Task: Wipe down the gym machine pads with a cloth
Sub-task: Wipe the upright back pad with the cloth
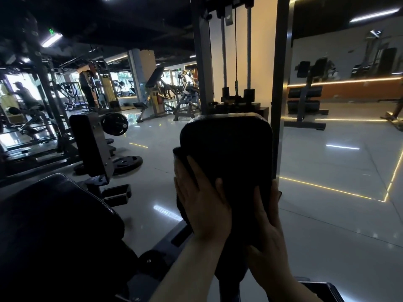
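Note:
An upright black machine pad (231,147) stands straight ahead, in front of the weight stack. My left hand (202,203) lies flat on a dark cloth (180,154) and presses it against the pad's left edge. The cloth shows above and beside my fingers and is hard to tell from the pad. My right hand (270,232) holds the pad's right edge, thumb on the front face and fingers wrapped behind it.
A second black padded seat (56,225) sits low at the left. Behind it stand a plate-loaded machine (91,144) and weight plates (128,161) on the glossy floor. The weight stack frame (281,83) rises behind the pad. People stand far left.

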Action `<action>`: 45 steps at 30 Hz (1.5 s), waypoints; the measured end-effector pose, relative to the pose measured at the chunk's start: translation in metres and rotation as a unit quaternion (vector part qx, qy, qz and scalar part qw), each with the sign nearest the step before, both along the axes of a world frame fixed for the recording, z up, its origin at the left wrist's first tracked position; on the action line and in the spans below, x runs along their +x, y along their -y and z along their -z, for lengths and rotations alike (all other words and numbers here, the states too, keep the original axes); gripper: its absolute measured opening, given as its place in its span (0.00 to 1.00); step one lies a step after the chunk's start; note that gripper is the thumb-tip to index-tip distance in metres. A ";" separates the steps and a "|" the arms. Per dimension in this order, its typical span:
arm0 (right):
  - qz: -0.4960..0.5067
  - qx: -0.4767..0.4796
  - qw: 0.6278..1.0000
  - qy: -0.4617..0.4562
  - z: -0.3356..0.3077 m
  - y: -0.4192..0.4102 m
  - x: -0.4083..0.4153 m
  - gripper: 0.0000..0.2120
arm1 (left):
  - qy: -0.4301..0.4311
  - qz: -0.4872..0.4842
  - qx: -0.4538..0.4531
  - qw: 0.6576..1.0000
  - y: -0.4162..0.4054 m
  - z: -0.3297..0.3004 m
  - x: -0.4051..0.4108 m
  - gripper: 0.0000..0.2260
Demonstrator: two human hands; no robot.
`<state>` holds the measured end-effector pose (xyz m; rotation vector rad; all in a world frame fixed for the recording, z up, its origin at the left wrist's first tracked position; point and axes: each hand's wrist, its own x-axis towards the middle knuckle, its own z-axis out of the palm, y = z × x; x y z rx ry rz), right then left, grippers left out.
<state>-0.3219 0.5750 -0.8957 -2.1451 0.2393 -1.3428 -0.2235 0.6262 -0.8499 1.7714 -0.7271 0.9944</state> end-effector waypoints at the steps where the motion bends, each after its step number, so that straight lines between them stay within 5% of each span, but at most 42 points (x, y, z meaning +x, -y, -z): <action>1: 0.001 -0.004 1.000 -0.003 0.000 0.001 0.000 0.46 | 0.003 0.011 -0.009 1.000 -0.002 -0.016 0.002 0.29; 7: -0.002 -0.025 1.000 -0.012 -0.002 0.004 -0.001 0.43 | -0.026 0.066 -0.084 0.994 -0.004 -0.097 0.019 0.25; 13: 0.000 -0.025 1.000 0.007 0.003 0.006 0.003 0.41 | -0.074 0.022 -0.106 0.991 0.007 -0.038 0.001 0.35; 22: -0.047 0.032 0.998 0.020 0.005 0.005 0.007 0.38 | -0.148 0.114 -0.168 0.968 -0.008 0.046 -0.017 0.25; 31: -0.089 0.021 0.996 0.013 0.006 0.019 0.009 0.38 | -0.129 0.083 -0.151 0.977 -0.006 -0.032 -0.003 0.35; 34: -0.123 0.022 0.992 0.022 0.005 0.022 0.014 0.34 | -0.109 0.035 -0.142 0.983 -0.005 -0.010 -0.019 0.34; 41: -0.136 0.033 0.990 0.020 0.010 0.027 0.023 0.43 | -0.088 -0.023 -0.074 0.993 -0.010 0.052 -0.023 0.32; 45: -0.142 0.038 0.989 0.023 0.007 0.024 0.021 0.34 | -0.071 -0.037 -0.052 0.995 -0.012 0.050 -0.019 0.34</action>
